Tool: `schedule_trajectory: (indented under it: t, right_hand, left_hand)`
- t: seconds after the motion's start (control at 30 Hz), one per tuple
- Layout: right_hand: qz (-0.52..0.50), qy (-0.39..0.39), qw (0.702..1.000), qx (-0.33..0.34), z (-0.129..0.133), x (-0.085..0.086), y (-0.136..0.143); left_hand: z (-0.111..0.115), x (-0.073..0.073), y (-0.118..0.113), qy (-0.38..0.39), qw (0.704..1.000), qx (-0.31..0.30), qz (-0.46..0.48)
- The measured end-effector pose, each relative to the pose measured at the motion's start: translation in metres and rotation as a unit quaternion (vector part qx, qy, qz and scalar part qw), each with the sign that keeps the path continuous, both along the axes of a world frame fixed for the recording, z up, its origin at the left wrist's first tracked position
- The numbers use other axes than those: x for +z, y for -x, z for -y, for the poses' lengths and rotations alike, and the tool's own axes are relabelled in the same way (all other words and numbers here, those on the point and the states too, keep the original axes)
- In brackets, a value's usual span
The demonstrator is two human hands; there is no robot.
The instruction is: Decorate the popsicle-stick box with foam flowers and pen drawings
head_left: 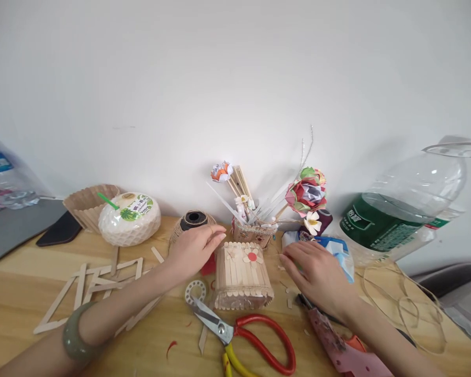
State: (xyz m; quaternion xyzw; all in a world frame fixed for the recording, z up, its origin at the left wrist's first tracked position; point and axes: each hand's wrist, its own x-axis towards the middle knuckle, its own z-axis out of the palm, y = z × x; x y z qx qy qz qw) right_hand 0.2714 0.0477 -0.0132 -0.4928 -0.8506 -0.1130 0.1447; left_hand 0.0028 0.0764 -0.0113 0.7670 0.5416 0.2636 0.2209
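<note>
A small holder made of wooden craft sticks (241, 275) stands on the table between my hands. A white paper flower with a red centre (252, 256) is on its side, and clear plastic shows at its lower end. At its upper left, my left hand (194, 250) is closed, thumb and fingers pinched on what looks like thin twine. To its right, my right hand (317, 272) is also closed in a pinch, with a faint strand of twine by its fingertips. Red and yellow-handled scissors (230, 332) lie in front, blades apart.
Behind are a twine spool (194, 219) and a decorated pot of paper flowers (255, 235). Craft-stick frames (98, 283) and a coconut (129, 219) lie left. To the right are a large plastic bottle (392, 220), loose twine (406, 309) and a pink glue gun (333, 340).
</note>
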Motion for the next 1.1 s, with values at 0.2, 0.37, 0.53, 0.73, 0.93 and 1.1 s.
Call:
schedule_trajectory:
  t: [0.2,0.37,0.53,0.73,0.93,1.1]
  right_hand:
    - [-0.068,-0.013,0.997,-0.023,-0.020,-0.004,-0.002]
    - [-0.090,-0.017,0.996,-0.006,-0.035,0.002,-0.001]
    - [-0.113,-0.014,0.992,0.045,-0.051,0.013,-0.002]
    - [-0.066,0.005,0.997,0.034,-0.063,0.010,-0.004]
    - [-0.084,-0.050,0.995,0.032,-0.059,0.012,-0.007]
    - [-0.112,-0.188,0.972,0.080,-0.048,0.023,-0.015]
  left_hand:
    - [-0.031,0.000,-0.015,-0.018,0.999,-0.038,0.020]
    - [-0.043,0.008,-0.030,-0.044,0.998,-0.036,0.025]
    - [-0.048,0.019,-0.036,-0.061,0.997,-0.036,0.018]
    - [-0.056,0.021,-0.039,-0.062,0.998,-0.012,0.030]
    - [-0.058,0.025,-0.040,-0.077,0.996,0.013,0.041]
    - [-0.052,0.021,-0.034,-0.084,0.996,0.009,0.027]
